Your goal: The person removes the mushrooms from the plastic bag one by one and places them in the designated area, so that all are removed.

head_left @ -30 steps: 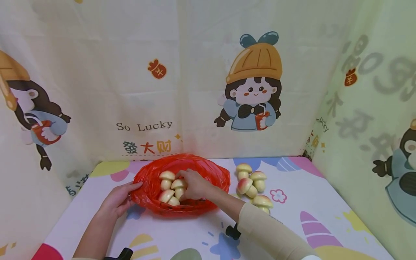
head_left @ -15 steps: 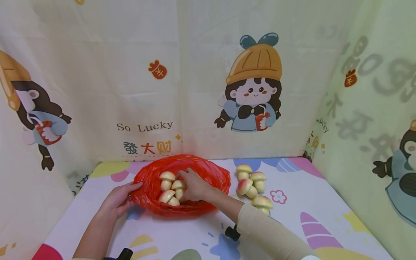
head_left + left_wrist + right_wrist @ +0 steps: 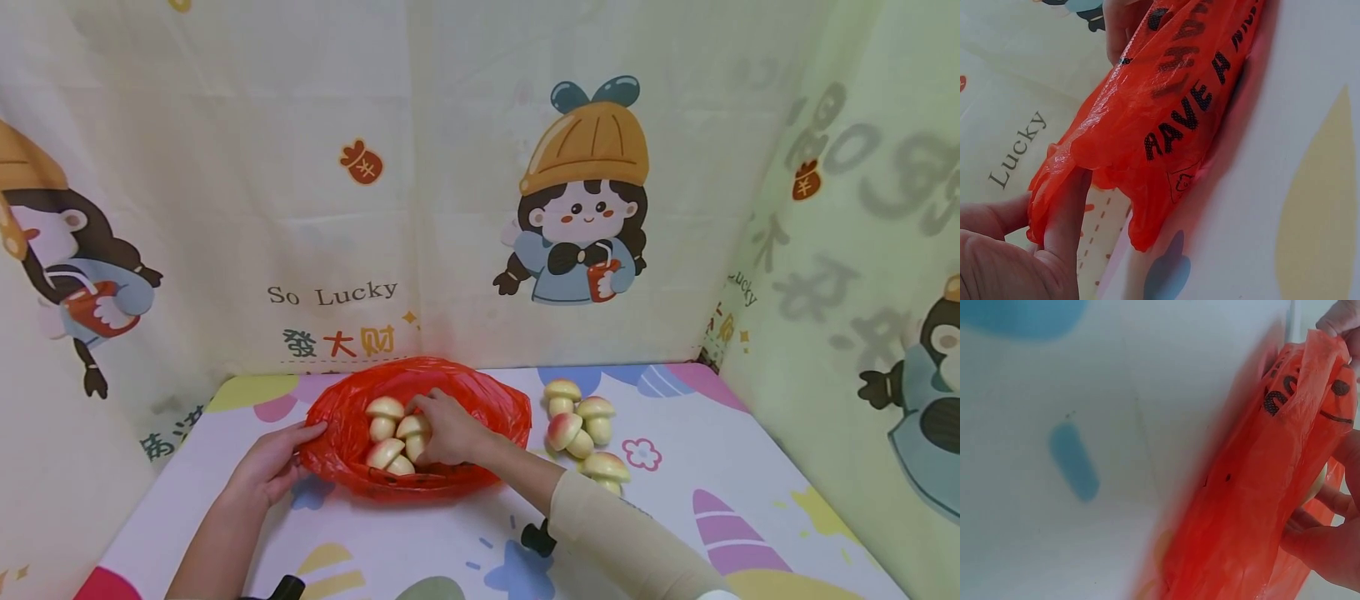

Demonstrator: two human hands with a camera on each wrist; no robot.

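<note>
A red plastic bag (image 3: 491,400) lies with its mouth spread wide at the back of the table. My left hand (image 3: 264,462) pinches the bag's left rim, the film running between thumb and fingers (image 3: 1069,219) in the left wrist view. Inside the bag are toy mushrooms with cream stems and pinkish-yellow caps, two of them at the left (image 3: 386,408) and front (image 3: 386,454). My right hand (image 3: 453,429) reaches into the bag, its curled fingers holding the toy mushroom nearest it (image 3: 412,432). The bag's wall partly covers that grip in the right wrist view.
Several more toy mushrooms (image 3: 579,433) lie clustered on the table to the right of the bag. A patterned cloth (image 3: 450,233) hangs behind the table and along both sides. The tabletop (image 3: 420,542) carries printed coloured shapes.
</note>
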